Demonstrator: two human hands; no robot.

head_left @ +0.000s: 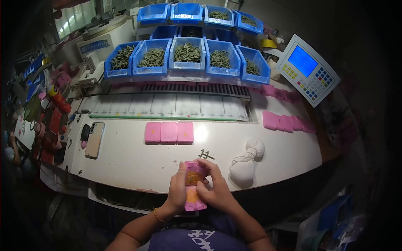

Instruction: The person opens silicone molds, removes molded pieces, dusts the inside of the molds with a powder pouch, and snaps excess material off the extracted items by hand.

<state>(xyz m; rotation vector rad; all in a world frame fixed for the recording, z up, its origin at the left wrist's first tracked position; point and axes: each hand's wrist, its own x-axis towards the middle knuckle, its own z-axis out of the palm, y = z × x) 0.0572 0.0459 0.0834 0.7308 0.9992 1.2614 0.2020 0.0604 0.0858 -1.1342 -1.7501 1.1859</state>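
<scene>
Close to my body, at the table's front edge, a pink rubber mold (194, 178) with a yellowish inner face is spread apart between my hands. My left hand (177, 190) grips its left side, with the thumb along the edge. My right hand (215, 188) holds the right side, fingers curled over the top and thumb pressed on the middle. Just beyond my fingertips lie small dark green branched pieces (205, 154). To the right rests a tied white cloth pouch (246, 165).
Three pink blocks (169, 133) sit in a row ahead; more pink blocks (285, 121) line the right side. A phone (95, 140) lies left. Blue bins (187, 56) of green pieces stand behind a lit white panel (167, 105). A keypad display (309, 69) stands at right.
</scene>
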